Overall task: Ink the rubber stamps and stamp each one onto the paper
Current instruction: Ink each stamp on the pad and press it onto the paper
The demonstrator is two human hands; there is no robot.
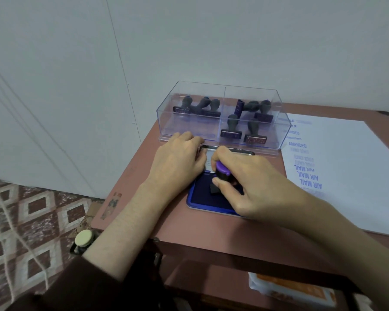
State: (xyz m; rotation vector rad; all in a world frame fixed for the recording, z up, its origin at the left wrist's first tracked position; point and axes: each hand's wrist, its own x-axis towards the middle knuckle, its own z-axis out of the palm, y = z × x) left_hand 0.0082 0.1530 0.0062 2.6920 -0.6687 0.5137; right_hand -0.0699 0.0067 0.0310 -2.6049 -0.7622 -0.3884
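My right hand (pixel 245 182) grips a rubber stamp (pixel 222 170) with a purple-topped dark handle and holds it down on the blue ink pad (pixel 200 194) in the open tin. My left hand (pixel 177 160) rests on the table with its fingers against the tin's raised lid (pixel 208 151). A clear plastic box (pixel 220 115) with two compartments stands behind the pad and holds several dark-handled stamps (pixel 231 129). The white paper (pixel 341 171) lies to the right, printed with blue marks such as AIR MAIL and AMENDED.
The small reddish-brown table (pixel 166 221) stands against a white wall. Its left and front edges are close to my arms. A lower shelf holds an orange-and-white packet (pixel 290 288). A patterned floor and a round cream-capped object (pixel 84 237) lie at the left.
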